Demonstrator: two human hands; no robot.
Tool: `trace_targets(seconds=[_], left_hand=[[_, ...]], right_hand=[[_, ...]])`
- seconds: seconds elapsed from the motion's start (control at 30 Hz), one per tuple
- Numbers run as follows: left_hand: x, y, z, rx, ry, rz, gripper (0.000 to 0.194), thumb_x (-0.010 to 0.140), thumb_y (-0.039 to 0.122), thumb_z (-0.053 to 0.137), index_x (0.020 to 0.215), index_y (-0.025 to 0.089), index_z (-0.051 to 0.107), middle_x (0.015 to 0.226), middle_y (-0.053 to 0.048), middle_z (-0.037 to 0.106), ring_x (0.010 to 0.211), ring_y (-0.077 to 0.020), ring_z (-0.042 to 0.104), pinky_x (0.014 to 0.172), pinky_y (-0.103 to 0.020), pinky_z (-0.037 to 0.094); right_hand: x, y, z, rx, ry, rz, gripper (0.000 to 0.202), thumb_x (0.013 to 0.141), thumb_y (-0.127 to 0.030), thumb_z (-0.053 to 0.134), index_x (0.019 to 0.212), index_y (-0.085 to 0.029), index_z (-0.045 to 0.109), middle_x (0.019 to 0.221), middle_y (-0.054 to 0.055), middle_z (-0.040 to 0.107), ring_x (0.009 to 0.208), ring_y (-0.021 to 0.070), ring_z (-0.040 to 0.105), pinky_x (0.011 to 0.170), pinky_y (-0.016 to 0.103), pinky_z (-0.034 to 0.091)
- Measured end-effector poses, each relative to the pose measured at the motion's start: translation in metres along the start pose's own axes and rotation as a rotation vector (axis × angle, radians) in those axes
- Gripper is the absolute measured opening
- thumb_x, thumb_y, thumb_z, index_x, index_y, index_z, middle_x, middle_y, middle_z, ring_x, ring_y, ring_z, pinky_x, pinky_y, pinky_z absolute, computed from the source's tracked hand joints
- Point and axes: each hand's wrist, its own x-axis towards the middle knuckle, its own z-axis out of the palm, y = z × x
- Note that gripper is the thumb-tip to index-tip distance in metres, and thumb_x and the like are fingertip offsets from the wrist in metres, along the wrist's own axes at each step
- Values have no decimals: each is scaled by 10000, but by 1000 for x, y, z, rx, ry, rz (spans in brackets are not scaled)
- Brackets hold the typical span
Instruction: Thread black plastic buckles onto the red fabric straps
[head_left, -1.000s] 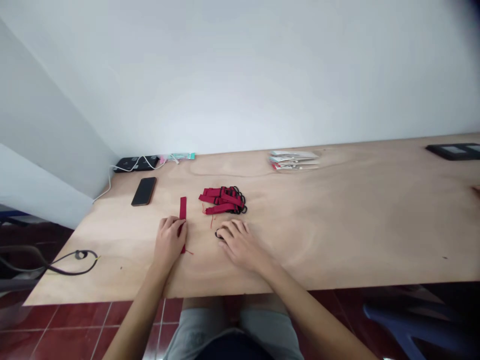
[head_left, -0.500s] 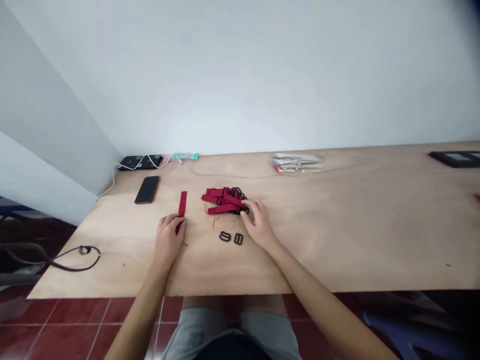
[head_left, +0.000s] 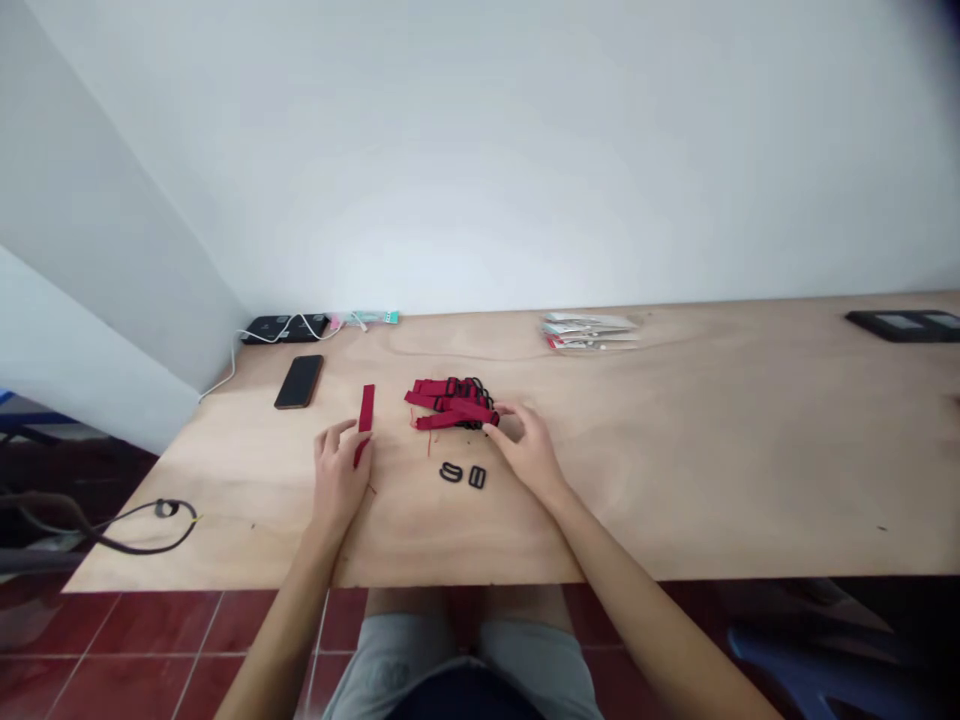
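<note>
My left hand (head_left: 343, 470) rests on the table with its fingers bent and apart, the thumb lying over the lower part of a flat red webbing strap (head_left: 367, 408). To the right lies a pile of red straps (head_left: 450, 408) fitted with black buckles and rings. At the pile's right end is my right hand (head_left: 531, 450), thumb and forefinger apart around the end of a strap and touching it. In front of the pile lie two loose black pieces, a hook-shaped slider (head_left: 451, 472) and a rectangular slide buckle (head_left: 477, 477).
A phone (head_left: 298, 382) lies at the left, before a black box (head_left: 281, 329) with a white cable. Plastic packets (head_left: 589, 331) rest near the wall. A dark device (head_left: 907, 325) sits far right; a black cable (head_left: 142, 545) loops over the left edge.
The left fingers have lifted slightly off the strap. My right hand has shifted a little right, and the top strap in the pile has turned and moved. The view has tilted slightly.
</note>
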Motion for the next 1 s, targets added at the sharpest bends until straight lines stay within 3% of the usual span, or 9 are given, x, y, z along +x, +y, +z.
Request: trace_targets(seconds=[0.1, 0.2, 0.3, 0.43, 0.5, 0.6, 0.67, 0.8, 1.0], left_hand=[[-7, 41, -11, -185, 41, -21, 203, 1016, 328, 644, 1097, 251, 814, 1295, -135, 721, 1274, -359, 585, 1140, -564, 475], [-17, 81, -9, -565, -176, -114, 233, 1002, 363, 688, 1172, 268, 816, 1267, -111, 757, 1229, -321, 668, 1125, -491, 508], [-27, 103, 5, -915, -352, -370, 333, 979, 452, 726, 1229, 247, 808, 1287, -126, 775, 1224, -305, 710, 1079, -431, 547], [-33, 103, 18, -1146, -407, -578, 467, 870, 467, 860, 1268, 235, 782, 1171, -125, 810, 1163, -282, 746, 971, -353, 585], [-35, 101, 17, -1142, -472, -587, 406, 833, 438, 899, 1157, 209, 812, 1062, -116, 818, 969, -246, 771, 837, -314, 595], [-40, 104, 11, -1187, -587, -616, 304, 791, 402, 934, 954, 173, 819, 810, -75, 781, 655, -167, 695, 652, -271, 547], [-44, 110, 7, -1273, -625, -683, 302, 759, 393, 956, 886, 166, 803, 690, -48, 733, 570, -142, 642, 590, -251, 508], [-47, 120, 2, -1346, -629, -755, 306, 725, 377, 977, 833, 160, 790, 663, -45, 715, 567, -129, 625, 567, -233, 490], [-46, 112, 4, -1223, -600, -690, 273, 731, 350, 972, 841, 163, 807, 768, -61, 751, 619, -142, 661, 623, -248, 527]], right_hand=[[-29, -27, -15, 99, 39, -7, 416, 927, -504, 777, 1231, -229, 708, 1217, 125, 774, 1160, 321, 712, 1081, 545, 545], [-61, -49, -21, 180, 38, -4, 420, 916, -461, 824, 1248, -245, 684, 1214, 121, 767, 1173, 312, 728, 1082, 517, 578], [-82, -57, -20, 304, -47, -36, 514, 912, -379, 850, 1333, -257, 583, 1214, 113, 765, 1147, 290, 759, 1078, 501, 603], [-86, -58, -25, 193, -176, -103, 489, 959, -320, 795, 1399, -287, 585, 1237, 104, 773, 1225, 302, 726, 1124, 541, 563], [-84, -61, -30, 118, -197, -151, 487, 960, -311, 794, 1408, -302, 603, 1221, 93, 784, 1227, 318, 718, 1117, 558, 549], [-85, -71, -37, 74, -208, -196, 567, 953, -335, 813, 1469, -326, 578, 1183, 83, 798, 1221, 335, 712, 1104, 568, 537], [-87, -77, -39, 76, -211, -205, 634, 945, -351, 827, 1514, -339, 548, 1173, 83, 802, 1223, 341, 709, 1096, 563, 537], [-92, -83, -40, 28, -217, -306, 631, 979, -281, 786, 1544, -389, 528, 1213, 60, 802, 1178, 326, 726, 1050, 537, 532], [-93, -83, -39, -44, -242, -378, 680, 1012, -217, 721, 1610, -400, 456, 1227, 56, 806, 1112, 314, 750, 1026, 532, 505]])
